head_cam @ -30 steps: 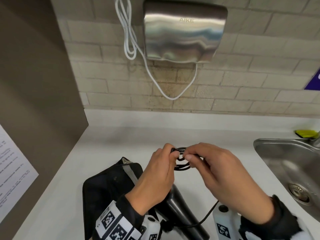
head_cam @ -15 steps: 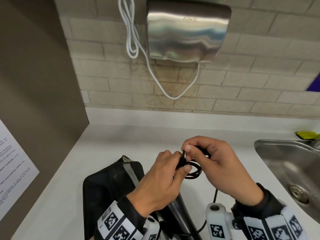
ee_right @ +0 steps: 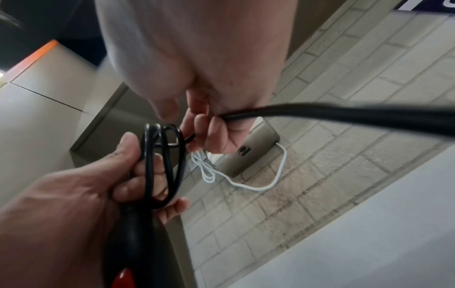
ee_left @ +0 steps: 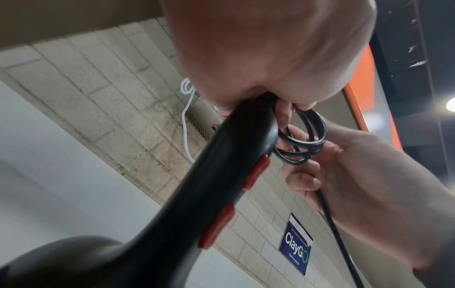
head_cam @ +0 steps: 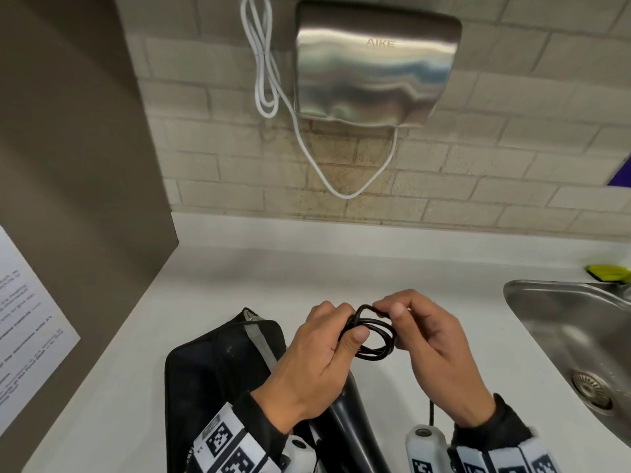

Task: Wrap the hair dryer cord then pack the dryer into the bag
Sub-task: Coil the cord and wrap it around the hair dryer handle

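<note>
Above the white bench (head_cam: 164, 387), the left hand (head_cam: 307, 367) clasps the end of the black hair dryer (ee_left: 197, 194) handle and pins several small loops of black cord (head_cam: 374, 336) under its thumb. The right hand (head_cam: 440, 353) pinches the top of the newest loop, its grip closed on the cord, whose free length seems to run through its curled lower fingers (ee_right: 216, 132). A black bag (head_cam: 218, 377) lies flat on the bench beneath the left wrist, beside a steel sink (head_cam: 563, 329).
</note>
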Demonstrator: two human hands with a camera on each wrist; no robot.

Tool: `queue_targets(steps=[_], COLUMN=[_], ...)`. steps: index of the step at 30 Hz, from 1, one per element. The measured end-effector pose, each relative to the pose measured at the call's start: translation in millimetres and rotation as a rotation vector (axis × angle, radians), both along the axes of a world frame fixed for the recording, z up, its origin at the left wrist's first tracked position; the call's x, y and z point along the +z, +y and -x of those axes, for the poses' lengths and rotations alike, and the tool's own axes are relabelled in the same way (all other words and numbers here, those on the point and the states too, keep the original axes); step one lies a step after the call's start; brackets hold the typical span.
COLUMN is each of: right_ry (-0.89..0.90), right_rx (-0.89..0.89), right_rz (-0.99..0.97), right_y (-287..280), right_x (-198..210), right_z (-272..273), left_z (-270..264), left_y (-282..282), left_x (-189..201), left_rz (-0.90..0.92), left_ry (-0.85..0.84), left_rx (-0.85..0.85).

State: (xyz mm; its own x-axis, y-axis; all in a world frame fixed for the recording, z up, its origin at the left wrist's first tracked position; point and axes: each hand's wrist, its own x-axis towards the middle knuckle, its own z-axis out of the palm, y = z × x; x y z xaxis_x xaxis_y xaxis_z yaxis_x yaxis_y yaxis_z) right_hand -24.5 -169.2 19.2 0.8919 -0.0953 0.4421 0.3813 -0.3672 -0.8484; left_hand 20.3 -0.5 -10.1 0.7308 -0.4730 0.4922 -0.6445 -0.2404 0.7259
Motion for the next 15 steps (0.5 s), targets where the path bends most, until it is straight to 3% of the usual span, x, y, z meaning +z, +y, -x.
queue_targets(steps=[11, 15], right_ry=[0.093, 0.136], right_rx=[0.174, 0.230], right_rz=[-0.026, 0.007], right_y=[-1.2, -4.2], right_x=[-16.6, -13.3], right_z=[-0.5, -4.3], left_z=[-3.2, -1.0], left_y=[6.1, 6.1], left_x=[3.5, 2.2], left_rz=[0.061, 0.081], left_ry=[0.151, 0.106], left_rx=[-0.035, -0.033])
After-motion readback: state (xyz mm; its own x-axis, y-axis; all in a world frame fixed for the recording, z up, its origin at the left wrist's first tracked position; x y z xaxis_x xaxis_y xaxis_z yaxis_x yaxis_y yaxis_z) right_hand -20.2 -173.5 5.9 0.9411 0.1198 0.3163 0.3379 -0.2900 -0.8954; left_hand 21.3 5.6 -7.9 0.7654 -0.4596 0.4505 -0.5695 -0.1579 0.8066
